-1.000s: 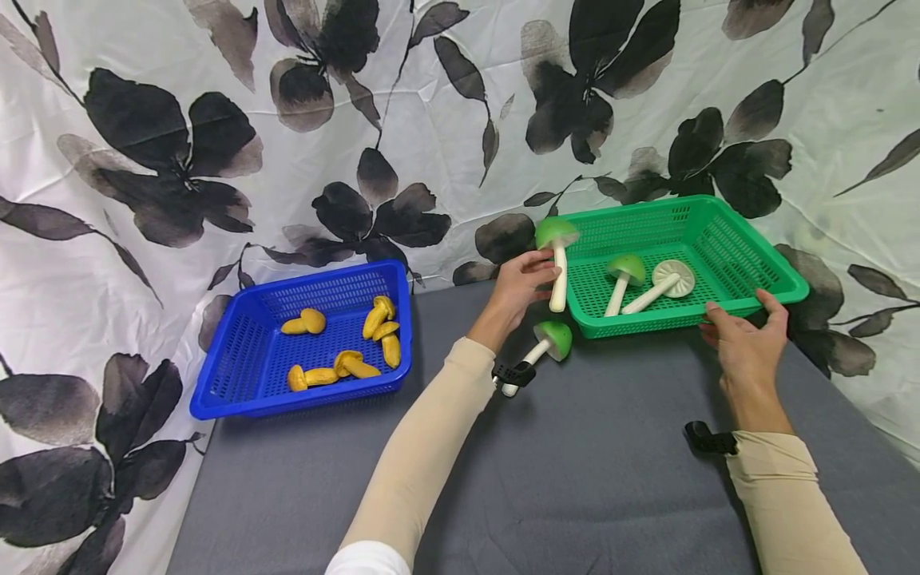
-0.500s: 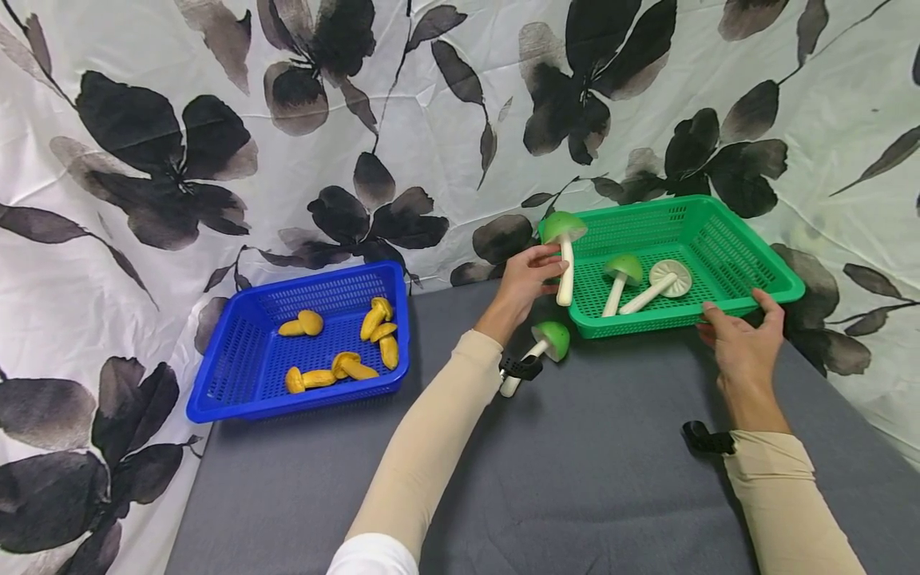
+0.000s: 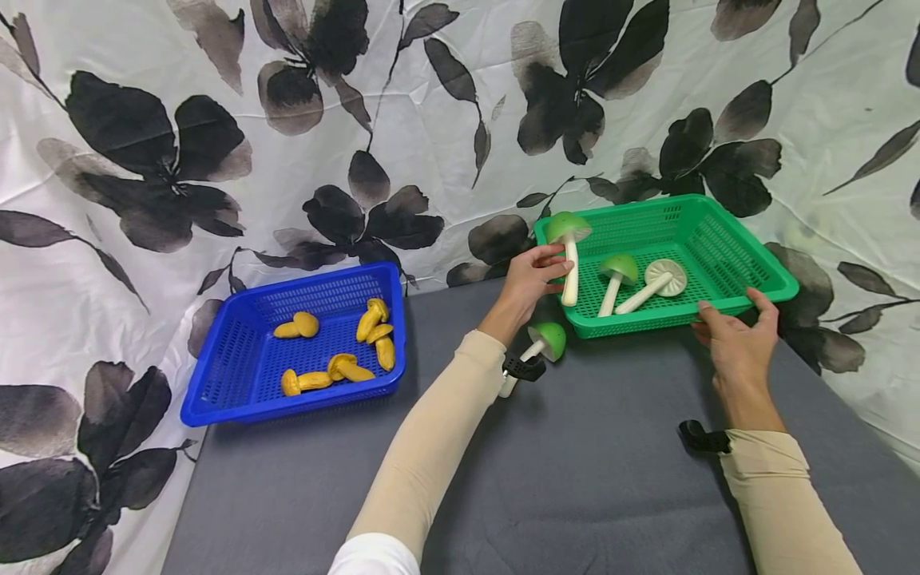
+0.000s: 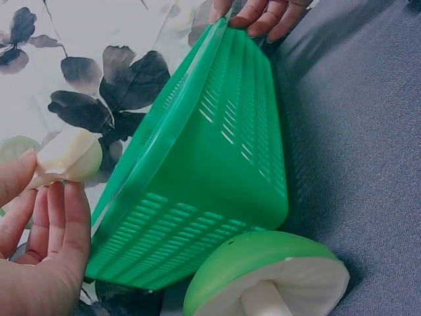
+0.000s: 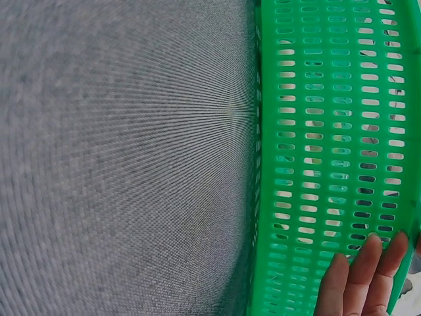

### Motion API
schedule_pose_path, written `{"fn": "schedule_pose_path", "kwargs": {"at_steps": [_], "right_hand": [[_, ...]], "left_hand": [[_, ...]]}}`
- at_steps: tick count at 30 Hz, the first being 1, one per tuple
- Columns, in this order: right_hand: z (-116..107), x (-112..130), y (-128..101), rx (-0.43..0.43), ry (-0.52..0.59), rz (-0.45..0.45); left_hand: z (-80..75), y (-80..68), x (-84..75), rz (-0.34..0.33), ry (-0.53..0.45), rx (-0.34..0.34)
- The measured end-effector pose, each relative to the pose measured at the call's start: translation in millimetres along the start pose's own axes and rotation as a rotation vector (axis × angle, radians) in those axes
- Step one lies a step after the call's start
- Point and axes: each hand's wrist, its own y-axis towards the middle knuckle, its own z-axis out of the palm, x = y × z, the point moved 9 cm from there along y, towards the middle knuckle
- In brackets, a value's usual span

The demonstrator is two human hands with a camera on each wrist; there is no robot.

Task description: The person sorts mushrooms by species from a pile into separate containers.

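head view: my left hand (image 3: 530,277) pinches a green-capped mushroom (image 3: 569,254) upright over the green basket (image 3: 726,254) corner; my right hand (image 3: 733,343), fingers relaxed, touches its front rim.

Left hand (image 3: 530,276) pinching a mushroom (image 3: 569,255) upright over the near-left corner of a basket (image 3: 726,247); right hand (image 3: 735,341) against that basket's near wall. Inside it, between the hands, two mushrooms (image 3: 632,281) lying flat. Below the left hand, beside the wrist, another mushroom (image 3: 541,350) on the table (image 3: 589,471). Well left of the left hand, a second basket (image 3: 237,367) holding small pieces (image 3: 345,343).
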Motion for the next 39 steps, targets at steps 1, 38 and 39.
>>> {"fn": "schedule_pose_path", "kwargs": {"at_steps": [1, 38, 39], "right_hand": [[0, 0, 0, 0.000, 0.001, 0.000], [3, 3, -3, -0.014, -0.020, 0.036], [4, 3, -3, -0.012, -0.018, 0.035]], "left_hand": [[0.6, 0.2, -0.1, 0.006, 0.003, 0.001], [-54.9, -24.1, -2.1, 0.056, -0.015, -0.003], [-56.8, -26.0, -1.5, 0.057, -0.007, 0.002]]}}
